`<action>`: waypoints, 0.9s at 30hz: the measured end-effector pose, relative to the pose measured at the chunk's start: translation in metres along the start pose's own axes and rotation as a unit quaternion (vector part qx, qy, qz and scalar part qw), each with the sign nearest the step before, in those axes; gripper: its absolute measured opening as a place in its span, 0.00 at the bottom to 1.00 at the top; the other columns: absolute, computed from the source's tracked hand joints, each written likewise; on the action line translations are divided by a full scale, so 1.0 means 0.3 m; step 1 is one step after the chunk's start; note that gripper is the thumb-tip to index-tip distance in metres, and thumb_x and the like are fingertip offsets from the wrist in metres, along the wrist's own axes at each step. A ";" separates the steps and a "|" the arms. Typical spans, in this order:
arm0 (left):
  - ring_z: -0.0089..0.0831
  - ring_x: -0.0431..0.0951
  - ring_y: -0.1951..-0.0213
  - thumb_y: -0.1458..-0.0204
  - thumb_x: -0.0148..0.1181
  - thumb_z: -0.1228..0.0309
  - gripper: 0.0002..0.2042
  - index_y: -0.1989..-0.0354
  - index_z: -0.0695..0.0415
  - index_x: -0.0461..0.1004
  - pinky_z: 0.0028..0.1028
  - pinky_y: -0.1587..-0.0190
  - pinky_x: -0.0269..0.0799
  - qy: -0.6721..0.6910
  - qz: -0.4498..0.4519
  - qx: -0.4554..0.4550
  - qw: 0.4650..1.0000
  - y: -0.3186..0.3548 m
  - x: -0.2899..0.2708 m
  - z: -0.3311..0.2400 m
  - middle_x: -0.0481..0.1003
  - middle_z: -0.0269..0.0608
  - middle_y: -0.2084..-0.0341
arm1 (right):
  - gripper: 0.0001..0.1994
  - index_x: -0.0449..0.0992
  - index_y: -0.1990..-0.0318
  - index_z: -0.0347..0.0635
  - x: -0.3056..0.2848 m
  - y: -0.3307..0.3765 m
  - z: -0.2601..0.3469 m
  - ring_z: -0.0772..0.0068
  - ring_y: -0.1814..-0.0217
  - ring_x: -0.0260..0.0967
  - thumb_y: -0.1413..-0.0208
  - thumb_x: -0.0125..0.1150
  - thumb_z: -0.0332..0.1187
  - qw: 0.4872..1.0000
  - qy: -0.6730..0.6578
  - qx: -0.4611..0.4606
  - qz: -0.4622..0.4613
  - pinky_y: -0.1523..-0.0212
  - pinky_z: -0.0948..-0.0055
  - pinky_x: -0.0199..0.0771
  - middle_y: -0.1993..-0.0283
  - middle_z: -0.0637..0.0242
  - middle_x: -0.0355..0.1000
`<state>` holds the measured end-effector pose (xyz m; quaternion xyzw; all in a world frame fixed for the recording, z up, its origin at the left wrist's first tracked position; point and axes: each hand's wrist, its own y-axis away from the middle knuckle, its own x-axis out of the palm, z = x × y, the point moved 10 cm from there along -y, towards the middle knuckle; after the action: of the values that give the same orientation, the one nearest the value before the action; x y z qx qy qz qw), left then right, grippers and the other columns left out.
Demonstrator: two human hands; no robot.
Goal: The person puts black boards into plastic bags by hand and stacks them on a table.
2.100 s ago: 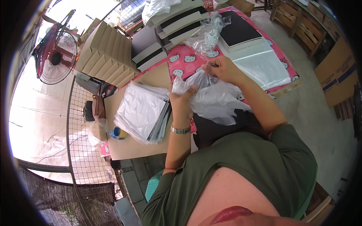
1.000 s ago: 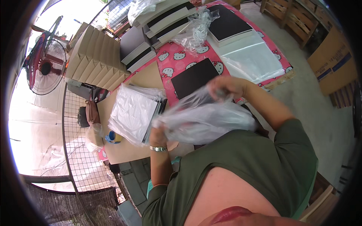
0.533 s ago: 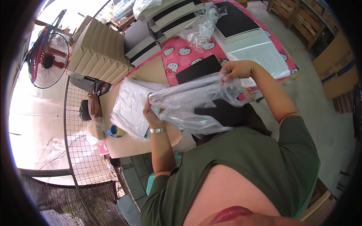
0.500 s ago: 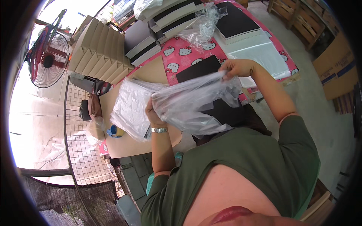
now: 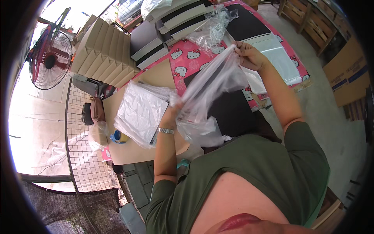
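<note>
I hold a clear plastic bag stretched between both hands above the table. My left hand, with a metal watch on the wrist, grips its lower end. My right hand pinches the upper end, raised over the pink patterned tablecloth. A flat black item lies on the table under the bag, partly hidden by it. A stack of clear plastic bags lies just left of my left hand.
Folded cardboard boxes stand at the back left, next to stacked black-and-grey flat items. Crumpled plastic and another black panel under a clear sheet lie further back. A standing fan, a tape roll and a wire mesh fence are at left.
Both hands have lifted the bag and pulled it taut. My right hand went up and away from me, my left hand stayed near the bag stack. The black item is now more exposed.
</note>
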<state>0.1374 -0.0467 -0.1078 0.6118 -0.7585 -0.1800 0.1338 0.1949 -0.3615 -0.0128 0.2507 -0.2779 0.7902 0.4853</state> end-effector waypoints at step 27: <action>0.28 0.69 0.81 0.57 0.56 0.68 0.09 0.79 0.63 0.71 0.29 0.80 0.61 -0.116 -0.240 0.112 0.957 -0.574 -0.196 -0.013 0.70 0.39 0.84 | 0.09 0.75 0.71 0.35 -0.241 -0.181 -0.095 0.45 0.62 0.67 0.55 0.51 0.30 0.573 0.782 -0.119 -0.214 0.57 0.57 0.68 0.68 0.46 0.68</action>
<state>0.3032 -0.0219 -0.1786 0.7616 -0.6153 -0.1905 -0.0716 0.2695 -0.3671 -0.0709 -0.4727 0.1799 0.5115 0.6946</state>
